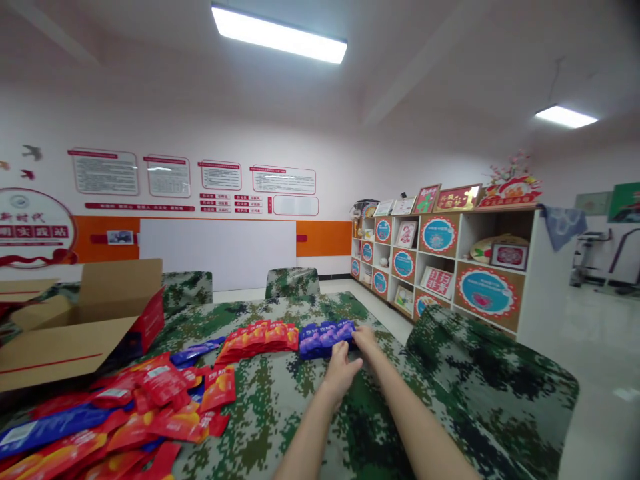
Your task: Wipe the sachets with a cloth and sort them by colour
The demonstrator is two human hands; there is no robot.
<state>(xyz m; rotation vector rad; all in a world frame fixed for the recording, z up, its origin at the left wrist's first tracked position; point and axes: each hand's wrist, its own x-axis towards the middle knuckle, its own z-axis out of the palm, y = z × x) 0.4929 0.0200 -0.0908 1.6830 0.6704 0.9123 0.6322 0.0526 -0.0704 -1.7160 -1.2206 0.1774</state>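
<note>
A row of overlapping blue-and-purple snack packets [323, 340] lies on the camouflage tablecloth in front of me. At its near right side, my left hand [341, 372] touches the packets with its fingertips, the thumb standing apart. Farther right, my right hand [366, 340] has its fingers closed on the end packet; its fingertips are partly hidden. Left of the blue row lies a similar row of red-and-orange packets [263, 339]. A loose heap of red packets [165, 383], with some blue ones mixed in, covers the table's left part.
An opened cardboard box [115, 287] stands behind the heap at the left. Camouflage-covered chairs surround the table, one chair [495, 380] close on the right. A white shelf unit [463, 243] with framed pictures stands beyond it.
</note>
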